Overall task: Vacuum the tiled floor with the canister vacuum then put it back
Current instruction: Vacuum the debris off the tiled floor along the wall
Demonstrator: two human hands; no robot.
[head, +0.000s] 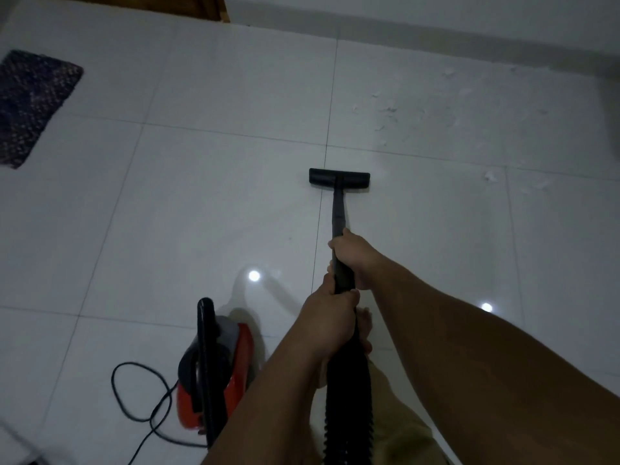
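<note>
1. Vacuuming is under way: left hand [330, 313] and right hand [352, 253] each grip the black wand [339, 209], fingers wrapped tight.
2. The red canister vacuum [218, 370] sits beside the legs; the flat black nozzle [339, 176] rests on the white tiled floor [201, 196].
3. Next, I judge, steer toward the pale debris [389, 112] ahead-right.

Showing glossy white on the tiles [208, 203] with thin dark grout lines, black on the wand [339, 209], head [339, 176], hose [349, 407] and cord [141, 394], red and black on the canister [231, 364], dark speckled purple on the mat [30, 105]
</note>
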